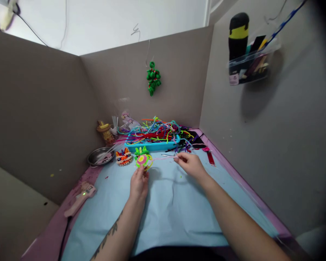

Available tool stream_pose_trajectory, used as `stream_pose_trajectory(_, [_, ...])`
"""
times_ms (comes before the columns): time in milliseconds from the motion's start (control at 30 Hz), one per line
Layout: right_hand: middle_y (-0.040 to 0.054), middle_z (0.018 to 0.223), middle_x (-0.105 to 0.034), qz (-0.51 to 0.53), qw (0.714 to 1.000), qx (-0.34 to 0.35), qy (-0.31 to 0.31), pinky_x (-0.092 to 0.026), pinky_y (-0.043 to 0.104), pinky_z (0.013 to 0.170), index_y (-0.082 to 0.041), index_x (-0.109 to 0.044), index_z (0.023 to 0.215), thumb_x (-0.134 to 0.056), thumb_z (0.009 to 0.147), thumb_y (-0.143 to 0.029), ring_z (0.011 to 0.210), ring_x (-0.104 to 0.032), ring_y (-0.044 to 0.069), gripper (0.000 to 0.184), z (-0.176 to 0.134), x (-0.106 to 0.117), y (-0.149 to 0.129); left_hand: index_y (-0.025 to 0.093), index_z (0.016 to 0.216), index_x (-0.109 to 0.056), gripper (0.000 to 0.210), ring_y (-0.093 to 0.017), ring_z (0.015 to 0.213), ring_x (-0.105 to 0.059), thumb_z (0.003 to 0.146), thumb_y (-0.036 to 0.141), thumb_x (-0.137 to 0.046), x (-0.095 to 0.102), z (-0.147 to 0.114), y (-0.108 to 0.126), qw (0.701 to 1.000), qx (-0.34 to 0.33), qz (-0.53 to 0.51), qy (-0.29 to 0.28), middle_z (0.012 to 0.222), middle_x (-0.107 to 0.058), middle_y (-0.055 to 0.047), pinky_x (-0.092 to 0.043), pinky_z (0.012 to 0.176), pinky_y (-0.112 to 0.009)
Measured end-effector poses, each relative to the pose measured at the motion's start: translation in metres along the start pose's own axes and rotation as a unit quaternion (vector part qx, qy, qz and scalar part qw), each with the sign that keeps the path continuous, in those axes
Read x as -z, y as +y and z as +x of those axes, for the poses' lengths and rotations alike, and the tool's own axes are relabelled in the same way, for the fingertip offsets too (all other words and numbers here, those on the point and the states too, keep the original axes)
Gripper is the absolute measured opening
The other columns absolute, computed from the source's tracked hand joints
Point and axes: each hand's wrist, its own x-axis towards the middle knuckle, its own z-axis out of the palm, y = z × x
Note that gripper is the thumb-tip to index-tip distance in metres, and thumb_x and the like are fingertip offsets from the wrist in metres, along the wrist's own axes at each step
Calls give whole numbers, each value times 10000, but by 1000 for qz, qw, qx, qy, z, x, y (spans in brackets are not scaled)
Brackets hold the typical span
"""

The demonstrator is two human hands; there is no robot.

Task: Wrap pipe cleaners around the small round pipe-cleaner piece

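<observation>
My left hand (139, 181) is closed on a round, coiled pipe-cleaner piece (142, 160) in pink, yellow and green, held up above the blue cloth. A thin pale pink pipe cleaner (163, 158) runs from this piece to my right hand (190, 164), whose fingertips pinch its far end. Beside the right fingertips lies a slim metal tool (167, 155), its kind too small to tell. Just behind the coiled piece sits a green pipe-cleaner figure (141, 151). An orange, cream and blue one (124, 157) stands to its left.
A blue tray (152, 146) heaped with pipe cleaners stands at the back. On the left are a metal bowl (93, 158) and a corded pink glue gun (81, 199). Grey panels enclose the table; a clear bin (247, 69) hangs on the right one, a green ornament (153, 78) behind.
</observation>
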Motion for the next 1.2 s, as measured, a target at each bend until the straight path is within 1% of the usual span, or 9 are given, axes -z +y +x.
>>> stream_pose_trajectory(100, [22,659,-643,243,968,-65,6,-294,223,459,-170,-616,753,-599,714,-400,464,-414,87,233,-3,-7,-12,131,768,-651,123,-79,638,-578,661,162,-701,-1,-1,-3,999,34,-25,0,738,-658,-21,-437,564,-172])
stream_pose_trajectory(200, [28,675,-651,385,917,-102,-10,-212,208,410,-162,-601,758,-630,693,-413,410,-321,50,261,-5,-21,-16,125,784,-653,104,-86,650,-587,684,143,-677,-6,-6,-5,997,68,-35,-27,757,-659,-32,-458,575,-176])
stream_pose_trajectory(433, [26,643,-647,435,890,-136,1,-177,202,390,-151,-599,737,-680,647,-390,400,-305,40,268,-5,-33,-12,147,822,-650,127,-91,644,-591,698,167,-670,-9,-12,-5,992,111,-24,-49,787,-663,-37,-472,579,-189])
stream_pose_trajectory(700, [-12,599,-593,526,793,-292,-94,-99,160,344,-158,-581,726,-702,583,-302,345,-245,8,236,-8,-42,-7,133,845,-652,232,-92,659,-580,642,219,-725,-10,-17,-4,986,109,9,-126,814,-659,-33,-461,584,-195])
stream_pose_trajectory(767, [-19,589,-583,515,796,-296,-116,-104,159,331,-152,-578,713,-701,592,-326,335,-248,5,245,-10,-46,-9,129,821,-654,211,-80,620,-564,643,218,-724,-10,-19,-4,984,113,15,-138,768,-652,-24,-445,553,-181])
stream_pose_trajectory(900, [-66,439,-484,443,851,-253,-126,-103,174,319,-150,-549,645,-692,614,-385,309,-245,19,277,-13,-51,-14,133,780,-657,163,-70,551,-533,637,182,-718,-10,-18,-3,983,122,10,-136,673,-629,-8,-412,499,-166])
stream_pose_trajectory(1000, [-84,382,-418,391,888,-220,-94,-128,178,337,-166,-493,586,-676,636,-406,320,-258,32,306,-14,-54,-16,129,781,-660,163,-65,523,-517,635,176,-715,-10,-17,-3,982,130,13,-136,643,-616,-8,-396,480,-162])
stream_pose_trajectory(1133, [-65,435,-457,324,933,-152,-29,-258,193,393,-170,-521,595,-643,662,-383,389,-377,66,254,-17,-55,-20,116,759,-659,156,-67,556,-529,633,181,-723,-10,-19,-5,980,128,34,-151,696,-637,-26,-387,498,-166])
stream_pose_trajectory(1200, [-54,462,-477,299,947,-115,-33,-308,209,422,-171,-541,598,-632,661,-363,422,-424,86,222,-19,-56,-23,106,738,-657,157,-77,577,-540,628,191,-730,-10,-20,-7,978,124,45,-161,714,-647,-39,-387,511,-176])
